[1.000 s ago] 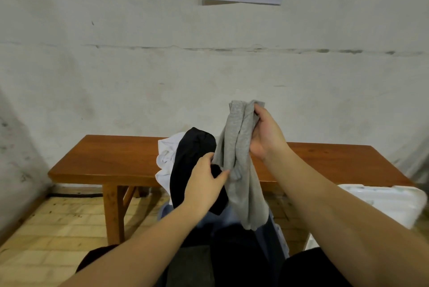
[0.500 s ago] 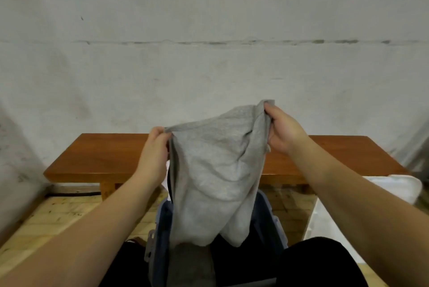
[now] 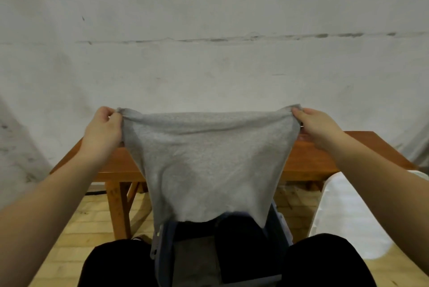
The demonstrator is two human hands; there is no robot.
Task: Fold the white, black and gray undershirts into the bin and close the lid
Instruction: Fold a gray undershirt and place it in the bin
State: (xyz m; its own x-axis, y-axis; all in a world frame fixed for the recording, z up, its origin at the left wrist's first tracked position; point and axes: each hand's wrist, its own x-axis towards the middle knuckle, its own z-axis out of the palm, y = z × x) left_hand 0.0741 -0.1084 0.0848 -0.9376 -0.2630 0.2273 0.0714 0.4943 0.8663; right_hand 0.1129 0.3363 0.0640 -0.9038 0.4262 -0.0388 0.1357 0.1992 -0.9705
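Holding: a person spreads a gray undershirt in the air above a blue bin between their knees.
Left hand: fingers curled, pinching the shirt's left top corner.
Fabric: soft, light knit that sags in the middle, likely easy to crease; best held at both top corners.
Right hand: thumb and fingers pinching the right corner.
Behind: wooden bench.
Far right: white lid.

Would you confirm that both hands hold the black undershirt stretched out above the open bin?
Not quite: the head view shows the left hand and right hand holding the gray undershirt, not a black one, stretched above the open bin.
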